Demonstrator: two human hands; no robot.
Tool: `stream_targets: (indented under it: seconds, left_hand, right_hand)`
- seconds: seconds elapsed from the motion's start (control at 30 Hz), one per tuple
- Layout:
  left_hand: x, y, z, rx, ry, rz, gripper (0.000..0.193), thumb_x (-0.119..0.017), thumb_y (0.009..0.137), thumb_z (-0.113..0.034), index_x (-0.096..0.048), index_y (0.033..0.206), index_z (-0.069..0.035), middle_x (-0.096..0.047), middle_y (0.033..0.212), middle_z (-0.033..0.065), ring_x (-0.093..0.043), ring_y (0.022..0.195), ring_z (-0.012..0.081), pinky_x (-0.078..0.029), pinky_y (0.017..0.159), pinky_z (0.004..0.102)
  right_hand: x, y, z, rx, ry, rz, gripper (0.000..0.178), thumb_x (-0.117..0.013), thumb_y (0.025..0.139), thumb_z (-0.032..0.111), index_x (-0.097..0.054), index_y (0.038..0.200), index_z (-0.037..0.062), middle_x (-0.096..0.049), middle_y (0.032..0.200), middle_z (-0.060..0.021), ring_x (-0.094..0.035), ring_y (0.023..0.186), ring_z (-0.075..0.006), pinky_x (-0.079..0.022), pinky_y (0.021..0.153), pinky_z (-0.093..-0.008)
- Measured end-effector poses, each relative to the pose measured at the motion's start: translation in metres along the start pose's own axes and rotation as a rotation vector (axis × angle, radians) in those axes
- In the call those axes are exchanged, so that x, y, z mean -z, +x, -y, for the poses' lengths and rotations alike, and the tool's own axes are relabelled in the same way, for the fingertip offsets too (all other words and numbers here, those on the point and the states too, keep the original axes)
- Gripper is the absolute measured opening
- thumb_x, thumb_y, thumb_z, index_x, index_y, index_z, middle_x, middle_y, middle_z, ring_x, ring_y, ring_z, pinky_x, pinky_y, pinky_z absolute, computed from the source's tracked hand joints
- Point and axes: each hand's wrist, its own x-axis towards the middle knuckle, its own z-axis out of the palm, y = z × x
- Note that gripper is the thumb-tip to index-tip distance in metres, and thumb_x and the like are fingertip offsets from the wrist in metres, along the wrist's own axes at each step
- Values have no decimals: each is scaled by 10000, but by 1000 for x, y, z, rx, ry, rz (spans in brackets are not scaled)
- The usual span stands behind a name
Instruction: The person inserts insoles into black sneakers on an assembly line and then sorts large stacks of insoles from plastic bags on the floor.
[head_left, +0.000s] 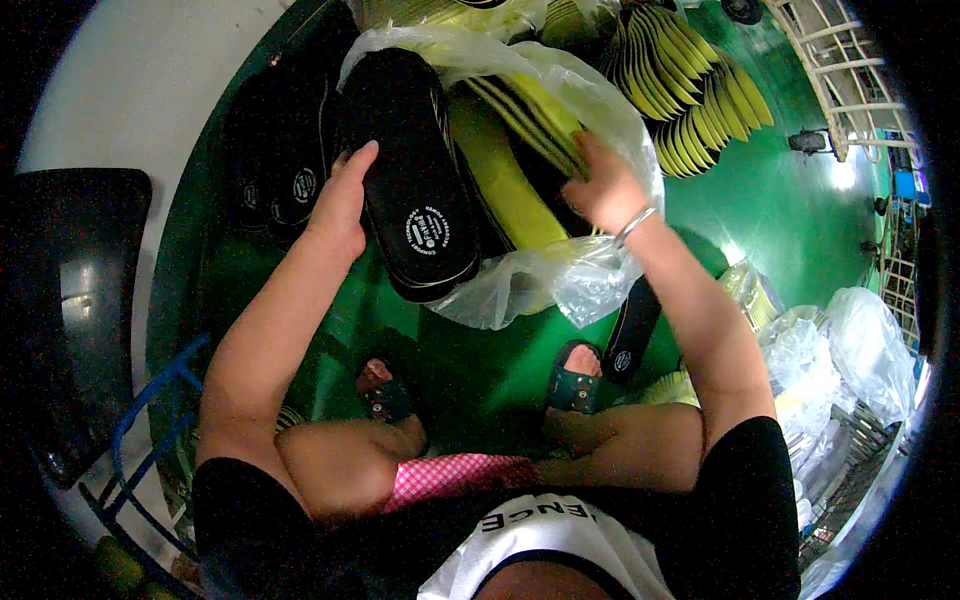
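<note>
A clear plastic bag (pixel 610 285) in front of me has its mouth spread around stacked insoles. The nearest black insole stack (pixel 410 150) lies face up at the bag's left side, with white round printing at its heel. My left hand (pixel 340 205) rests along the left edge of this stack, fingers stretched out and partly hidden beside it. Inside the bag are insoles with yellow-green undersides (pixel 505 190). My right hand (pixel 605 185), a bracelet at its wrist, reaches into the bag from the right with its fingers curled on the edge of these insoles, slightly blurred.
More black insoles (pixel 275 150) lie at the left. Fanned yellow-green insoles (pixel 690 90) spread over the green floor (pixel 800 220) at the far right. A single black insole (pixel 632 330) lies near my right foot. Filled plastic bags (pixel 840 350) and wire racks (pixel 840 80) stand right.
</note>
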Motion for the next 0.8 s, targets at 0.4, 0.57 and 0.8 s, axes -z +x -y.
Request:
stream_targets:
  seconds: [0.4, 0.57, 0.8]
  left_hand:
    - [-10, -10, -2, -150, 94, -89, 614, -598, 732, -287, -303, 1239, -108, -443, 1161, 71, -435, 1045, 221, -363, 879, 375]
    - [-21, -16, -13, -294, 158, -186, 697, -600, 733, -259, -203, 1285, -104, -388, 1197, 95, -380, 1093, 231, -335, 903, 371]
    - [-10, 2, -18, -370, 400, -171, 726, -600, 730, -210, -156, 1291, -91, -421, 1150, 101, -419, 1044, 239, -369, 871, 376]
  right_hand:
    - [-12, 8, 18, -140, 13, 191, 592, -527, 648, 66, -332, 1204, 16, -496, 1075, -201, -502, 969, -308, -420, 797, -340]
    - [50, 13, -19, -510, 1702, 522, 265, -499, 707, 110, -524, 929, -34, -588, 875, -151, -581, 750, -240, -470, 732, -367]
    - [49, 4, -1, -410, 1882, 511, 267, -457, 768, 175, -551, 901, -36, -599, 834, -152, -585, 739, -247, -475, 720, -343]
